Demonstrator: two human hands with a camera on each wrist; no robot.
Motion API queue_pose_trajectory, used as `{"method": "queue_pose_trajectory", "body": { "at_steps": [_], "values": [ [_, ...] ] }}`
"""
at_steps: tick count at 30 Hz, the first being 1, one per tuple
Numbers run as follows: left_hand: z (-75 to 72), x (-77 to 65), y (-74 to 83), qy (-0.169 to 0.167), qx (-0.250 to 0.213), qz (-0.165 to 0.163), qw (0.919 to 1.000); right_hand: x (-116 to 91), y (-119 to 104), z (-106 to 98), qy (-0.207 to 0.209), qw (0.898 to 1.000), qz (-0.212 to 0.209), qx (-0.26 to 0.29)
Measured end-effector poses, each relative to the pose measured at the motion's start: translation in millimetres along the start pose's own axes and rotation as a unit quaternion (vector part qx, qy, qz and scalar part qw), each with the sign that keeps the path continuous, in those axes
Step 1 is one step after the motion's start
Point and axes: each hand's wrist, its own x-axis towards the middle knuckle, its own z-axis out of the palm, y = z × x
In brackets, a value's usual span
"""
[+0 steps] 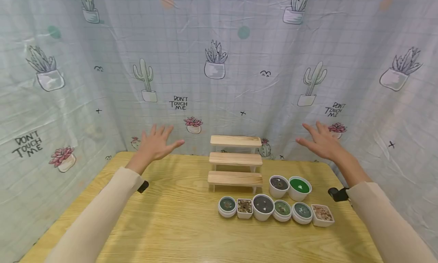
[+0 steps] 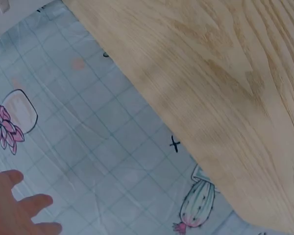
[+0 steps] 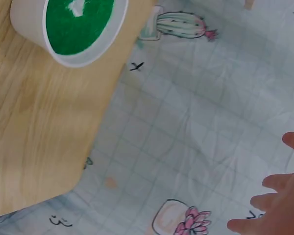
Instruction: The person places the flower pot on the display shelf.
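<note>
My left hand (image 1: pixel 155 143) is held out over the far left part of the table, fingers spread and nothing in it. On the other side my right hand (image 1: pixel 319 141) reaches out just as empty, its fingers apart, beyond the white round pot with a bright green top (image 1: pixel 300 186). Between the hands stands a three-step wooden rack (image 1: pixel 235 159) with bare shelves. Beside the green-topped pot is a white pot with a dark grey top (image 1: pixel 279 184). Spread fingers also show at the lower corners of both wrist views.
In front of the rack runs a row of small white pots, among them a square pot of brown pebbles (image 1: pixel 245 206), a larger dark-topped pot (image 1: pixel 263 205) and a square pot of pinkish stones (image 1: pixel 322 213). A cactus-print curtain (image 1: pixel 239 92) hangs around the wooden table (image 1: pixel 171 225).
</note>
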Motion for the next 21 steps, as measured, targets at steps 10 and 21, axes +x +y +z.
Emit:
{"method": "queue_pose_trajectory", "body": {
  "at_steps": [10,21],
  "values": [
    [10.9,-11.2,21.5,0.028,-0.041,0.004,0.9988,-28.8,-9.7,-1.4,0.042,0.997,-0.040,0.049],
    [31.0,-35.6,51.3,0.044,-0.217,0.019,0.9751,-64.6,-10.7,23.9,0.057,0.987,-0.097,0.113]
  ]
}}
